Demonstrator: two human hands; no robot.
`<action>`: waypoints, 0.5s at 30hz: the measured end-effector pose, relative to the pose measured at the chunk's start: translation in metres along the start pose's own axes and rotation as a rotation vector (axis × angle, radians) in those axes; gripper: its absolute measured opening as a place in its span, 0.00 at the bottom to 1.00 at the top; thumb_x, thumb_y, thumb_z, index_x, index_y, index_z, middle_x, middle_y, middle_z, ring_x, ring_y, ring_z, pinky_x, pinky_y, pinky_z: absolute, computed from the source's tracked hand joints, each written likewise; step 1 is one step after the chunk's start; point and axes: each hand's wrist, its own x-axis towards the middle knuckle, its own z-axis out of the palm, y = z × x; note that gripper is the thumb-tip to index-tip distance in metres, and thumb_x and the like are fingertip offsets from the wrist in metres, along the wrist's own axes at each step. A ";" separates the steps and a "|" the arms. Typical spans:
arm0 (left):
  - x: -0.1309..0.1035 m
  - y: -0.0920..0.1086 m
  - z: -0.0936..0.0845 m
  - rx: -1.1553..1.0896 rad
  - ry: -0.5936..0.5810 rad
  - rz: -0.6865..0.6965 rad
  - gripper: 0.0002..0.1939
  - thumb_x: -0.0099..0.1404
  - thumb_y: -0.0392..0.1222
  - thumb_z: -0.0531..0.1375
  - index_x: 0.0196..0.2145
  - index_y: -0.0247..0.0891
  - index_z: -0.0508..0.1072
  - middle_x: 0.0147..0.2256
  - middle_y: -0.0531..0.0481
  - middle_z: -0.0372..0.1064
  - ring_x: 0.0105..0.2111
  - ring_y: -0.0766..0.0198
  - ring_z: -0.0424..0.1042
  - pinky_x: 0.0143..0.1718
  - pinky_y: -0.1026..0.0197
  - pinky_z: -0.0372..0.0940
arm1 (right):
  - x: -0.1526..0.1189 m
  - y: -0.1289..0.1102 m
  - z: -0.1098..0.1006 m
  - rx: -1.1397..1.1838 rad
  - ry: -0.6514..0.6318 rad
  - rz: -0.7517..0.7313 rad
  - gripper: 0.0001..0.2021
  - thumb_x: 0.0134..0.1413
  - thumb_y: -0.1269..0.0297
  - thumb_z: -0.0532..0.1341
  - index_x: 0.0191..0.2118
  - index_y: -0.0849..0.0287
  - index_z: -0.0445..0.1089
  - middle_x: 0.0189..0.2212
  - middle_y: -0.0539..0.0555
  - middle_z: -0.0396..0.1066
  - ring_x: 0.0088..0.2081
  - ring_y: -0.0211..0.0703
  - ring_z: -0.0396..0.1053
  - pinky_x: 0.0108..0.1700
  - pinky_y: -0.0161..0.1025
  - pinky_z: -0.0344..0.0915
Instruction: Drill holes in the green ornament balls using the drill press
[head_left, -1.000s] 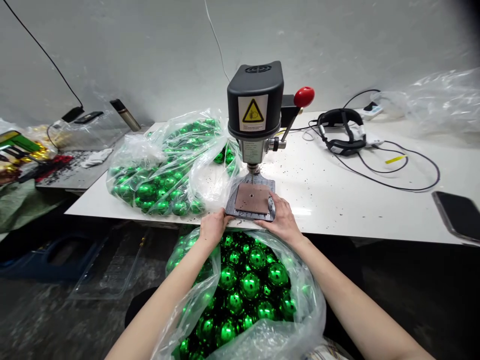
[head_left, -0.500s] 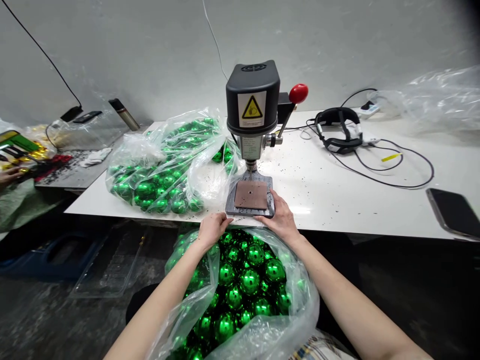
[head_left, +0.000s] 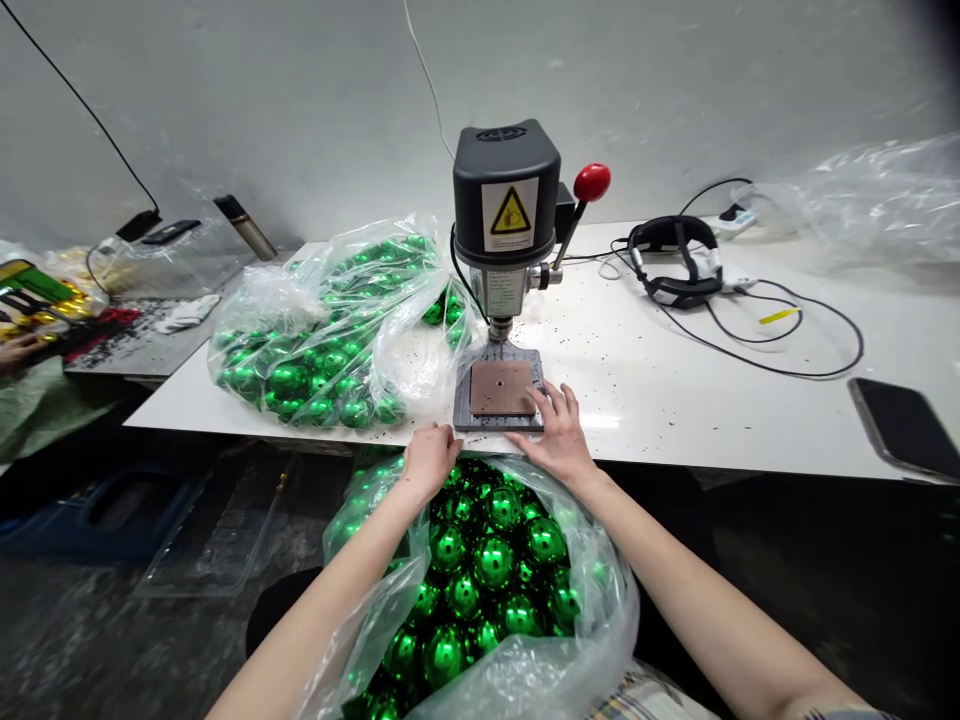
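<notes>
A small bench drill press (head_left: 507,215) with a black head and a red-knobbed lever (head_left: 591,182) stands on the white table (head_left: 675,400). My right hand (head_left: 553,432) rests with fingers spread on the front right corner of its grey base plate (head_left: 499,396). My left hand (head_left: 429,457) touches the front left corner of the base and the table edge. Below both hands, a clear plastic bag (head_left: 487,580) full of shiny green balls sits open in my lap.
A second clear bag of green balls (head_left: 330,330) lies on the table left of the drill. A headset with cables (head_left: 679,260), a dark phone (head_left: 904,425) and crumpled plastic (head_left: 870,200) lie to the right. Another person's hand (head_left: 19,350) shows at far left.
The drill press has turned slightly under my hands, and its lever knob has shifted left. My right hand's fingers have spread over the base plate; my left hand has slid lower at the edge.
</notes>
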 end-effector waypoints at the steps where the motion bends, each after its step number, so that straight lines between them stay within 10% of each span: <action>1: -0.001 0.002 0.002 -0.017 0.030 -0.019 0.15 0.71 0.49 0.53 0.43 0.35 0.74 0.42 0.39 0.76 0.44 0.52 0.75 0.40 0.58 0.61 | 0.003 -0.007 -0.003 -0.025 -0.026 -0.063 0.36 0.53 0.45 0.65 0.61 0.62 0.63 0.64 0.68 0.56 0.68 0.69 0.47 0.65 0.69 0.54; 7: -0.003 0.002 0.009 -0.061 -0.011 -0.160 0.18 0.72 0.50 0.52 0.51 0.35 0.69 0.44 0.37 0.77 0.46 0.49 0.76 0.42 0.56 0.64 | 0.045 -0.051 0.011 -0.120 -0.412 -0.676 0.19 0.66 0.62 0.54 0.61 0.56 0.64 0.65 0.59 0.59 0.66 0.58 0.51 0.65 0.58 0.56; 15: 0.004 -0.007 0.010 -0.006 -0.046 -0.030 0.18 0.72 0.48 0.50 0.46 0.39 0.75 0.44 0.38 0.77 0.47 0.48 0.76 0.44 0.54 0.65 | 0.075 -0.046 0.045 -0.235 -0.595 -0.823 0.15 0.68 0.66 0.49 0.52 0.62 0.68 0.61 0.64 0.62 0.63 0.66 0.54 0.61 0.66 0.54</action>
